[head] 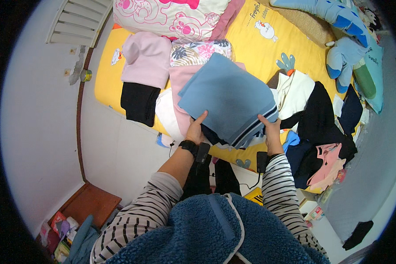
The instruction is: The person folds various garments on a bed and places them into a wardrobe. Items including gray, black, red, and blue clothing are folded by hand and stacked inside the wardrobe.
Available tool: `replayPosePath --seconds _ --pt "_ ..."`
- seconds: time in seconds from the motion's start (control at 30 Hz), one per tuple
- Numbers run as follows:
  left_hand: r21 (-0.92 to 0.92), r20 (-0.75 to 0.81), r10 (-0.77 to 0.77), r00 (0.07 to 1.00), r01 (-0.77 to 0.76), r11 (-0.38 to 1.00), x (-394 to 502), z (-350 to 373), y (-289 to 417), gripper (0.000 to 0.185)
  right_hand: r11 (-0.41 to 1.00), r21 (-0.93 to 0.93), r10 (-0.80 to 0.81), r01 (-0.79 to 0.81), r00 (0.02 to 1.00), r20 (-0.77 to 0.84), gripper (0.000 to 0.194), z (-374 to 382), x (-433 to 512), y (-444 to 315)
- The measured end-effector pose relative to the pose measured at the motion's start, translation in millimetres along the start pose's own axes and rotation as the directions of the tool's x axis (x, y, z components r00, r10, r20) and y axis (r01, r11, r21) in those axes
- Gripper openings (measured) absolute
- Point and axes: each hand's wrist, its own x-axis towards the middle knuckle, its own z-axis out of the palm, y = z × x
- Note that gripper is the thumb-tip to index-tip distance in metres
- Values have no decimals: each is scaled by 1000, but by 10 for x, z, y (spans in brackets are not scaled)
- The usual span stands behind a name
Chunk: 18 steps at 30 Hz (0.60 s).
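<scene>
A folded blue garment (229,95) with dark and white stripes along one edge is held flat over the bed between my two hands. My left hand (196,128) grips its near left edge, thumb on top. At the striped right corner, my right hand (271,128) pinches the cloth the same way, fingers hidden underneath. Beneath the blue garment, part of a pink cloth (181,114) and a white cloth (167,110) show. Left of these lie a folded black garment (139,103) and a folded pale pink garment (148,62). A floral-print folded cloth (201,51) lies just beyond.
The bed has a yellow printed sheet (247,43). A pillow (171,16) is at the far side. To the right are a cream garment (292,92), a loose black garment (316,112), a pink garment (326,161) and plush toys (345,59). A tape roll (86,75) sits at left.
</scene>
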Motion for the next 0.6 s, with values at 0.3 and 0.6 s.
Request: replayPosePath --seconds 0.3,0.6 --pt "-84 100 -8 995 17 996 -60 -43 -30 69 903 346 146 -255 939 311 43 -115 -511 -416" --pt "301 92 -24 995 -5 954 -127 172 -197 67 1000 4 26 -26 999 -35 79 -681 -401 129"
